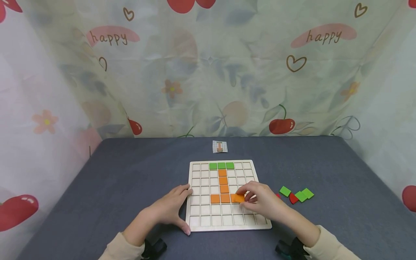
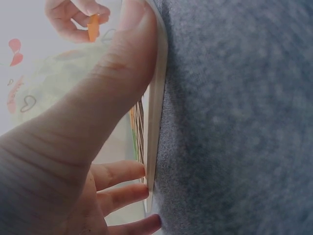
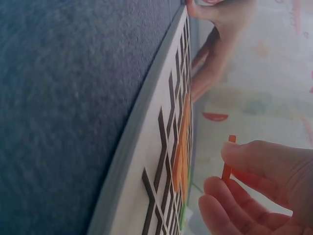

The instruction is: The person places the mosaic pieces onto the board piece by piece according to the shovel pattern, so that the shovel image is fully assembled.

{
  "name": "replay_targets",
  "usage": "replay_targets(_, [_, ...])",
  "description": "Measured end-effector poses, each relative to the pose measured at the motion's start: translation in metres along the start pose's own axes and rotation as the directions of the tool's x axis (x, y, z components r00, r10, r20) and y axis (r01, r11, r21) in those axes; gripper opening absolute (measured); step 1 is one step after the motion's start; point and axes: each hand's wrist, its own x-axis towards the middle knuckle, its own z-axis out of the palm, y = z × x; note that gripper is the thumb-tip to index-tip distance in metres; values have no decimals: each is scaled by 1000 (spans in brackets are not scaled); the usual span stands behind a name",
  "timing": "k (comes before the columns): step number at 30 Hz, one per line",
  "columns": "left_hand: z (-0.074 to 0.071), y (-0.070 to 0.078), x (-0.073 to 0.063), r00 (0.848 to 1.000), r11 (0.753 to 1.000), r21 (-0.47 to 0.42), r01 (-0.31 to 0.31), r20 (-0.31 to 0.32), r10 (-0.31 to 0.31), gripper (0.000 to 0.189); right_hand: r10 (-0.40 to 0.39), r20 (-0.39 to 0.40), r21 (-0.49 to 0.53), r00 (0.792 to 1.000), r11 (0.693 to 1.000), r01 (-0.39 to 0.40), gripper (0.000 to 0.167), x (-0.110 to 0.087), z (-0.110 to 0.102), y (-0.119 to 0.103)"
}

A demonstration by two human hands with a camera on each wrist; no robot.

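A pale wooden grid board (image 1: 206,221) lies on the dark cloth. Three green tiles (image 1: 221,165) sit in its top row. Below them, several orange tiles (image 1: 224,189) run down one column and along a row. Between right thumb and fingertips, my right hand (image 1: 261,198) pinches a loose orange tile (image 1: 239,198), which overlaps the right end of that orange row in the head view. The right wrist view shows this tile (image 3: 229,159) edge-on, raised from the board. My left hand (image 1: 169,206) rests along the board's left edge, fingers fairly straight, thumb at the near corner.
Right of the board lie loose green tiles (image 1: 285,191) and a red piece (image 1: 293,198), with another red bit partly behind the right hand. A small printed card (image 1: 220,146) lies beyond the board. Patterned curtain (image 1: 208,72) surrounds the table's back and sides.
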Motion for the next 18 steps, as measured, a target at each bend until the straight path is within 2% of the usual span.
replay_targets(6, [0, 0, 0, 1000, 1000, -3, 0, -2, 0, 116, -23, 24, -17, 999, 1000, 24, 23, 3, 8, -1])
replay_targets(13, [0, -1, 0, 1000, 1000, -2, -3, -3, 3, 116, 9, 66, -34, 998, 999, -7, 22, 7, 14, -6])
replay_targets(18, [0, -1, 0, 1000, 1000, 0, -2, -2, 2, 116, -17, 73, -54, 997, 998, 21, 18, 9, 21, -7])
